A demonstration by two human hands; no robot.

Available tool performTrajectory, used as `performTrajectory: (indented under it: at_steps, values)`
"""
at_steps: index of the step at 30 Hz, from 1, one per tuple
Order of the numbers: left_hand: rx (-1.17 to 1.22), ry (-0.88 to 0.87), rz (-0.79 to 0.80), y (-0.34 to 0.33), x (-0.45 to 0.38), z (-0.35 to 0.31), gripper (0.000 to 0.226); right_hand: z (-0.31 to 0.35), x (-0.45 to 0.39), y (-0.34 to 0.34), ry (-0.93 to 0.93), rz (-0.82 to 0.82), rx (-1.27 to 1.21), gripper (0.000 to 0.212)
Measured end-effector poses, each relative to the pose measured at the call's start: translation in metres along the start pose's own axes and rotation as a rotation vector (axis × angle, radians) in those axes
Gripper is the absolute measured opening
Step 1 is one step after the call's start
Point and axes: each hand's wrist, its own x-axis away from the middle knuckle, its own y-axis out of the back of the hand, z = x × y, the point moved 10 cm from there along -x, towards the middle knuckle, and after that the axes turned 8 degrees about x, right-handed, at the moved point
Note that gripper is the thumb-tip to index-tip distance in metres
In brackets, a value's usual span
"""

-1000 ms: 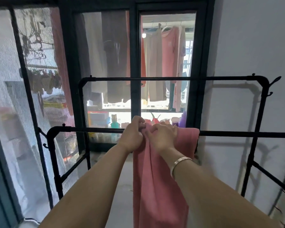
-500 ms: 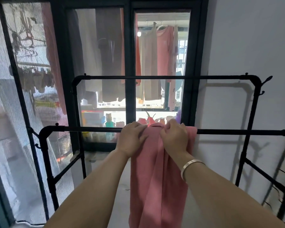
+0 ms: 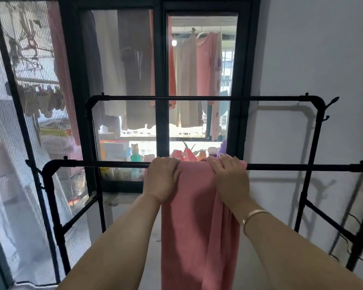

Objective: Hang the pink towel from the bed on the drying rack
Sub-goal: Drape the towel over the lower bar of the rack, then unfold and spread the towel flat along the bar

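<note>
2 bare forearms, no sleeves, slim bangle [image 3: 253, 215], seemingly gold-toned, on right wrist
</note>
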Motion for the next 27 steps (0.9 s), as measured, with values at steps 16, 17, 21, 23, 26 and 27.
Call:
performTrajectory:
  at_steps: [16, 17, 21, 23, 26, 27]
  values:
    - [-0.131, -0.073, 0.089, -0.040, -0.002, -0.044, 0.047, -0.060, 0.002, -0.005, -0.105, 0.184, 0.070, 0.026]
    - [-0.139, -0.063, 0.095, -0.041, -0.002, -0.044, 0.047, -0.064, 0.006, -0.007, -0.109, 0.193, 0.062, 0.029]
    - [-0.156, -0.008, 0.147, -0.049, -0.013, -0.055, 0.051, -0.056, 0.012, -0.011, -0.105, 0.211, -0.001, 0.036]
    - [-0.147, -0.080, 0.188, -0.057, -0.020, -0.075, 0.054, -0.053, 0.014, -0.017, -0.085, 0.258, 0.001, 0.041]
    - [-0.107, -0.102, 0.201, -0.069, -0.019, -0.091, 0.054, -0.059, 0.018, -0.028, -0.058, 0.346, 0.066, 0.044]
    - [-0.108, -0.085, 0.184, -0.070, -0.018, -0.092, 0.054, -0.061, 0.018, -0.029, -0.045, 0.356, 0.076, 0.043]
